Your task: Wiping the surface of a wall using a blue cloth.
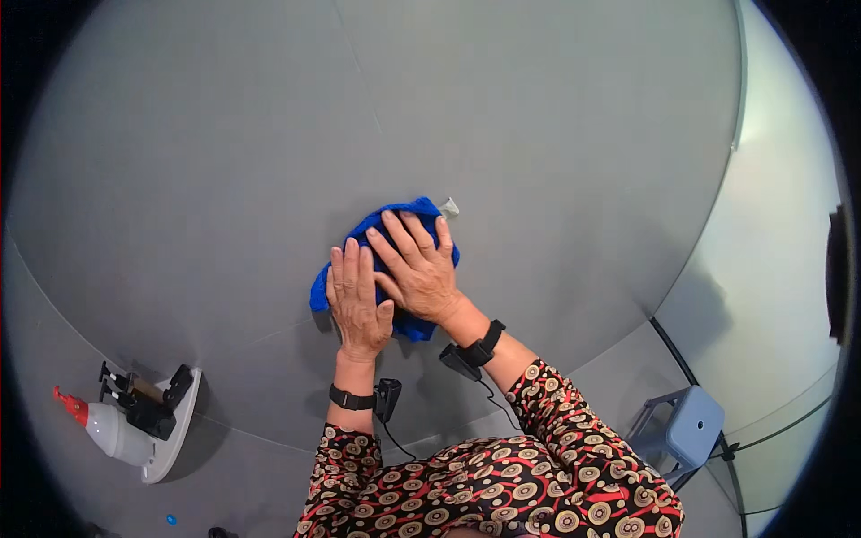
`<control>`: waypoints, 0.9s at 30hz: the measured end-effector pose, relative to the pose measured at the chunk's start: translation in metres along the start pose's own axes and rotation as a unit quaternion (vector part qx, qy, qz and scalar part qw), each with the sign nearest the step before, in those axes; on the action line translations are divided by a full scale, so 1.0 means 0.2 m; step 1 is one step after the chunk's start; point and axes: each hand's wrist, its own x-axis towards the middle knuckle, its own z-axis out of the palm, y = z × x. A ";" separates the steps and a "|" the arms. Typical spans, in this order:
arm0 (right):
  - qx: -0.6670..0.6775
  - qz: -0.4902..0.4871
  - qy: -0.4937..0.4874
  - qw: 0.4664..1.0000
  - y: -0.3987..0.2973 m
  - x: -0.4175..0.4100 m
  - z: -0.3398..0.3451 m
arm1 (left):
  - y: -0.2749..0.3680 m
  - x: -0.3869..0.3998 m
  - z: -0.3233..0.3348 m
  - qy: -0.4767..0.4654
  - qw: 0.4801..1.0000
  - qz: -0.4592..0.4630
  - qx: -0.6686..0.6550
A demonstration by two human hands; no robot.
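A crumpled blue cloth [416, 328] lies against the grey surface in front of me, near the middle of the view. My left hand [356, 302] rests flat on its left part, fingers pointing up and nearly together. To the right, my right hand [420, 272] presses on the cloth with its fingers spread. The thumb of my right hand points towards my left hand. A small pale, whitish piece [448, 207] sticks out beside the cloth's upper right edge; what it belongs to is hidden. Both wrists wear black straps with small cabled devices.
At lower left, a white shelf [176, 430] bears a white bottle with a red trigger head [111, 430] and black pump bottles [144, 410]. A blue-grey plastic stool [696, 427] stands at lower right by dark poles. A small blue object [171, 519] lies at bottom left.
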 end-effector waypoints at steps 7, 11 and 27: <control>0.036 -0.028 0.018 0.999 -0.09 -0.01 -0.12 | 0.10 -0.06 -0.13 0.006 0.971 -0.017 0.238; 0.017 -0.076 0.020 0.997 -0.19 -0.15 0.00 | 0.01 -0.23 -0.17 0.029 0.956 0.033 0.289; -0.070 -0.250 0.008 0.966 -0.45 -0.05 0.14 | -0.23 -0.43 -0.15 0.203 0.949 -0.091 0.221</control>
